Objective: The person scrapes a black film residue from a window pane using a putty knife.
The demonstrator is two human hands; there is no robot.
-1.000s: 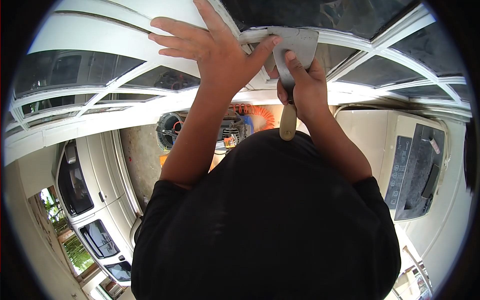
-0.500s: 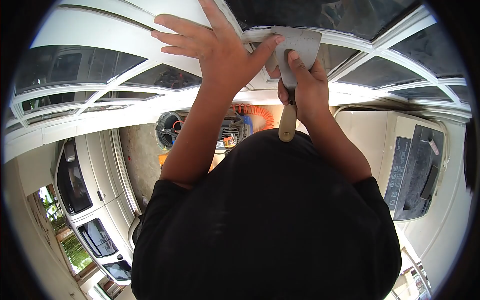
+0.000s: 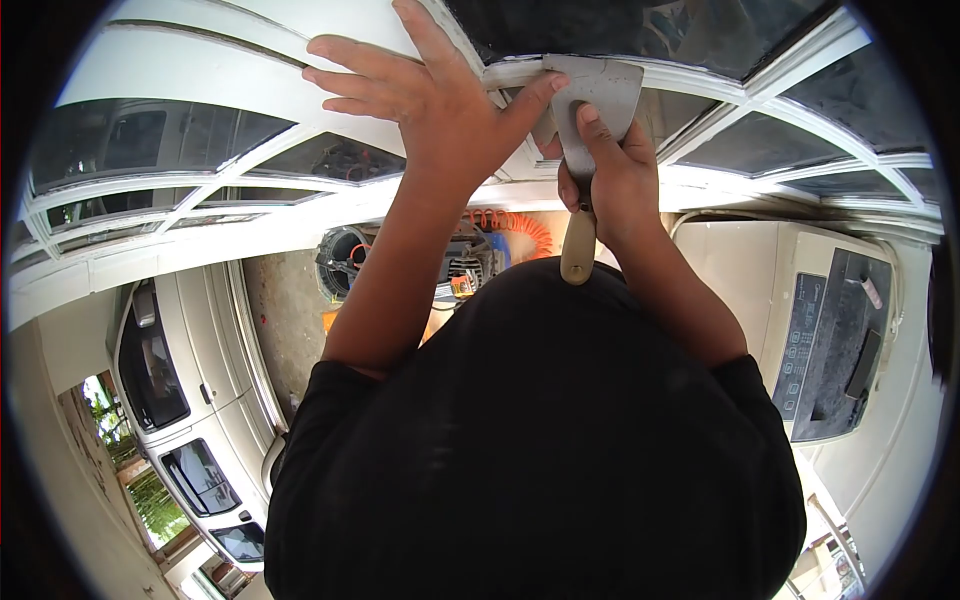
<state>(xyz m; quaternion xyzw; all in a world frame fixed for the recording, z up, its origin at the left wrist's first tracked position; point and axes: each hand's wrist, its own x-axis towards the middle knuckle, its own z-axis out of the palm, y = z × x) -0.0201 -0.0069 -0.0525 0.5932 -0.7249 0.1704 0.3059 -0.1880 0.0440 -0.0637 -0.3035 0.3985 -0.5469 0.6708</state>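
A putty knife (image 3: 612,88) with a wide grey metal blade and a beige handle is in my right hand (image 3: 622,170). My right thumb presses on the blade's face, and the handle hangs down toward my chest. The blade's broad edge meets the white window frame (image 3: 515,74) below a dark glass pane (image 3: 640,28). To its left, my left hand (image 3: 440,105) is spread open over the white panel and frame. The left thumb tip touches the blade's left side. Part of the right fingers is hidden behind the blade.
Below the window lie an orange coiled hose (image 3: 515,228) and a black bucket (image 3: 343,262) with tools around it. A beige washing machine (image 3: 740,262) stands at the right. A pale vehicle (image 3: 190,370) is parked at the left. More white-framed panes (image 3: 760,140) extend sideways.
Both hands and the putty knife stay in nearly the same place. The view has shifted very slightly.
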